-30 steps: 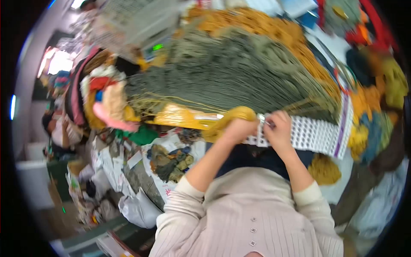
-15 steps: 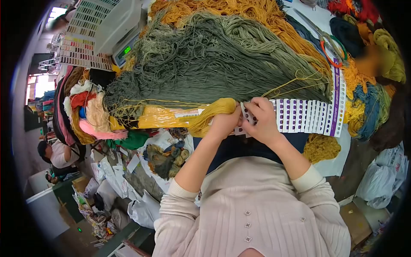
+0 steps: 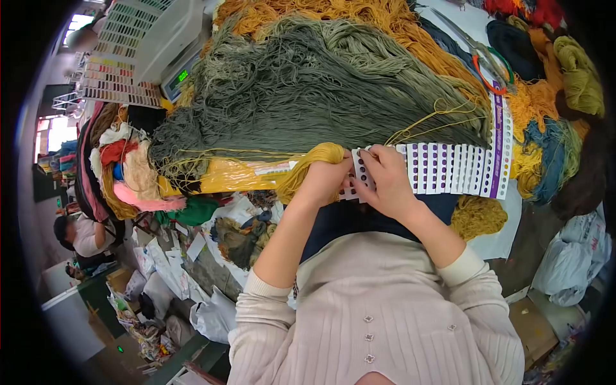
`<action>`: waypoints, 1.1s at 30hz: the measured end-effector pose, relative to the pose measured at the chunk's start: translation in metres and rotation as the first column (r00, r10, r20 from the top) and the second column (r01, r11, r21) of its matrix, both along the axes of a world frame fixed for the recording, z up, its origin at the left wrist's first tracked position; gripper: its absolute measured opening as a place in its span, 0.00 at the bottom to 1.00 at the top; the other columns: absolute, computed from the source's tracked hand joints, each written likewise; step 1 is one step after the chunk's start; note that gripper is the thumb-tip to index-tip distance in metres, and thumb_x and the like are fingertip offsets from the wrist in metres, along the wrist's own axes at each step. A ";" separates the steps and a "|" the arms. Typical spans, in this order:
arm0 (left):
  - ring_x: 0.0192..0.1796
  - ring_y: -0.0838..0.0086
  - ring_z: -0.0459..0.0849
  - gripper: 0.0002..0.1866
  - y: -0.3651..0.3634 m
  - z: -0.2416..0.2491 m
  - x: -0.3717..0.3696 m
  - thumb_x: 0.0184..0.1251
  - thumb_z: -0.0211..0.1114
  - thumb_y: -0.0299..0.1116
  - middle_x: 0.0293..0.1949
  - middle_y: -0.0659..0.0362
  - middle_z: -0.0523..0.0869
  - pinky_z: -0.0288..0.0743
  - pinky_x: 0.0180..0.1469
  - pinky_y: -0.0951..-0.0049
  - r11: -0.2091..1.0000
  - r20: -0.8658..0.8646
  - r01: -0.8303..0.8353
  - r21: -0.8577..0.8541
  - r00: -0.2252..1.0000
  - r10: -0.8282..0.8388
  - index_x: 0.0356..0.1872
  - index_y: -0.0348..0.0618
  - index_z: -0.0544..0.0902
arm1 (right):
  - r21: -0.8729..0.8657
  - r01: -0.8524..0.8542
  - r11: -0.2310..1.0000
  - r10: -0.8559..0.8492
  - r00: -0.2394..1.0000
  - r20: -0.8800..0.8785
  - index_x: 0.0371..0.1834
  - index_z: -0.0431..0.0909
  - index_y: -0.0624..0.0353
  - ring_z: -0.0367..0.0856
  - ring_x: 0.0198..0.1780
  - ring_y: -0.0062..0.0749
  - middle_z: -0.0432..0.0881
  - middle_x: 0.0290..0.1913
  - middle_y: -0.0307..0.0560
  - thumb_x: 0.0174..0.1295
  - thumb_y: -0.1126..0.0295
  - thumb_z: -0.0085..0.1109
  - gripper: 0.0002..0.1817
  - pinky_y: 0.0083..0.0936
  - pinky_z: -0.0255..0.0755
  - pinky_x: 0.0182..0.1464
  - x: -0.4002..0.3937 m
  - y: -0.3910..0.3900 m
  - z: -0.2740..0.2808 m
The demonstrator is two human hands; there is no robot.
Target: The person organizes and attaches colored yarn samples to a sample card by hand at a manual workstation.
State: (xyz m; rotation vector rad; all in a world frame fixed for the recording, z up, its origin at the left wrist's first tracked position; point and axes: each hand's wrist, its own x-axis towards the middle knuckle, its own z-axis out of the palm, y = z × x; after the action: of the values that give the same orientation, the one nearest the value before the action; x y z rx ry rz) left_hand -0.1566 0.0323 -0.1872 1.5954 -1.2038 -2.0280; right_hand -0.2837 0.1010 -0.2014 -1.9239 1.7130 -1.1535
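Observation:
My left hand (image 3: 325,181) is closed around a yellow yarn skein (image 3: 307,168), whose looped end bulges over the fingers. Loose yellow strands trail from it to the left. Beside it, my right hand (image 3: 387,181) has thumb and fingers on a white card strip (image 3: 361,168) with a row of dark holes. The strip belongs to a fanned row of punched cards (image 3: 443,168) along the table's near edge. Both hands' fingertips are close together at the strip. Just beyond them spreads a large heap of dark green yarn (image 3: 308,96).
Scissors (image 3: 491,67) with red and green handles lie at the far right. A scale (image 3: 183,76) with a lit display and a colour chart (image 3: 122,80) stand at the left. Orange yarn (image 3: 385,16) lies behind the green heap. Another person (image 3: 86,234) is at the far left.
The strip under my right hand now lies flatter and shows more of its holes. My right fingers have spread slightly along it. The left hand keeps its hold on the yarn.

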 end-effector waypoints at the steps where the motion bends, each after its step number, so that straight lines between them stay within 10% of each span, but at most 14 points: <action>1: 0.15 0.85 0.66 0.06 0.000 0.000 -0.001 0.54 0.56 0.30 0.17 0.65 0.72 0.57 0.16 0.85 1.000 -0.044 -0.011 0.027 0.999 0.013 0.28 0.38 0.75 | -0.005 -0.012 1.000 0.012 1.000 -0.027 0.39 0.69 0.67 0.66 0.40 0.42 0.66 0.39 0.52 0.35 0.68 0.61 0.24 0.33 0.60 0.43 0.000 0.001 0.000; 9: 0.15 0.86 0.64 0.04 0.006 -0.016 -0.008 0.54 0.57 0.29 0.15 0.66 0.70 0.55 0.16 0.85 0.994 0.116 -0.002 -0.107 0.993 0.015 0.28 0.40 0.74 | 0.024 0.010 1.000 -0.013 0.994 0.111 0.32 0.73 0.63 0.66 0.38 0.41 0.67 0.38 0.49 0.34 0.69 0.60 0.17 0.32 0.60 0.40 -0.001 -0.007 -0.006; 12: 0.14 0.88 0.63 0.05 0.005 0.003 0.004 0.57 0.54 0.31 0.17 0.66 0.72 0.54 0.15 0.87 0.976 -0.081 -0.216 -0.016 0.974 0.214 0.27 0.41 0.73 | 0.020 0.026 0.999 -0.028 0.992 0.123 0.31 0.73 0.64 0.67 0.35 0.40 0.69 0.34 0.49 0.37 0.75 0.57 0.13 0.28 0.62 0.38 -0.003 -0.007 -0.010; 16: 0.11 0.92 0.58 0.06 -0.017 0.012 0.040 0.59 0.50 0.29 0.20 0.65 0.74 0.51 0.13 0.89 0.827 -0.680 0.042 0.560 0.594 0.430 0.33 0.41 0.74 | -0.045 -0.005 0.999 0.014 0.977 0.213 0.30 0.73 0.65 0.69 0.31 0.38 0.71 0.30 0.49 0.42 0.82 0.51 0.10 0.25 0.63 0.36 -0.008 -0.009 -0.016; 20: 0.14 0.91 0.64 0.06 -0.014 0.018 0.006 0.57 0.54 0.30 0.19 0.66 0.73 0.57 0.15 0.90 0.949 -0.251 0.256 0.185 0.946 -0.206 0.34 0.42 0.75 | 0.207 0.006 0.978 -0.151 0.706 0.692 0.29 0.74 0.60 0.70 0.31 0.38 0.73 0.26 0.45 0.42 0.81 0.51 0.09 0.28 0.61 0.38 -0.009 -0.007 -0.015; 24: 0.18 0.87 0.68 0.11 -0.028 0.038 0.022 0.52 0.60 0.38 0.19 0.65 0.76 0.62 0.20 0.89 0.948 0.222 0.318 0.029 0.922 -0.317 0.34 0.44 0.78 | 0.116 -0.021 0.993 -0.006 0.974 0.225 0.37 0.72 0.58 0.68 0.36 0.37 0.71 0.31 0.43 0.37 0.70 0.60 0.18 0.30 0.59 0.41 -0.007 -0.009 -0.013; 27: 0.21 0.83 0.72 0.13 -0.094 0.080 0.127 0.55 0.56 0.40 0.26 0.61 0.79 0.67 0.22 0.84 0.980 0.125 -0.014 -0.199 0.991 0.040 0.35 0.41 0.75 | 0.150 -0.018 0.989 0.018 1.000 0.003 0.44 0.68 0.57 0.64 0.41 0.38 0.67 0.34 0.44 0.33 0.65 0.62 0.28 0.31 0.55 0.45 -0.002 -0.006 0.000; 29: 0.20 0.85 0.71 0.08 -0.157 0.084 0.256 0.55 0.53 0.28 0.28 0.59 0.79 0.66 0.19 0.86 0.944 -0.555 -0.315 0.095 0.771 0.313 0.36 0.38 0.74 | 0.204 -0.024 0.979 0.027 1.000 -0.012 0.46 0.67 0.57 0.63 0.42 0.37 0.67 0.35 0.44 0.34 0.65 0.62 0.30 0.31 0.54 0.46 -0.001 -0.008 0.002; 31: 0.17 0.88 0.69 0.11 -0.147 0.111 0.282 0.56 0.52 0.26 0.30 0.58 0.79 0.63 0.16 0.92 0.513 -0.284 -0.810 -0.284 0.582 0.762 0.41 0.36 0.73 | 0.194 -0.022 0.981 0.030 0.999 -0.040 0.47 0.67 0.57 0.64 0.41 0.37 0.66 0.35 0.44 0.35 0.64 0.62 0.30 0.31 0.54 0.46 0.001 -0.008 -0.001; 33: 0.17 0.88 0.69 0.13 -0.117 0.114 0.268 0.56 0.52 0.27 0.31 0.56 0.79 0.61 0.15 0.94 0.535 -0.262 -0.796 -0.283 0.600 0.755 0.43 0.34 0.72 | 0.238 -0.030 0.971 0.040 0.999 -0.036 0.47 0.67 0.57 0.63 0.44 0.38 0.66 0.37 0.44 0.35 0.66 0.62 0.30 0.33 0.53 0.48 0.000 -0.009 0.001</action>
State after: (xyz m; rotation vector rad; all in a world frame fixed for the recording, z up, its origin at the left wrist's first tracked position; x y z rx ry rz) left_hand 0.1110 -0.0850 -0.0727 1.4198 -0.5756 -1.1788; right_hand -0.2834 0.0919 -0.2000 -1.8338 1.7426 -0.8577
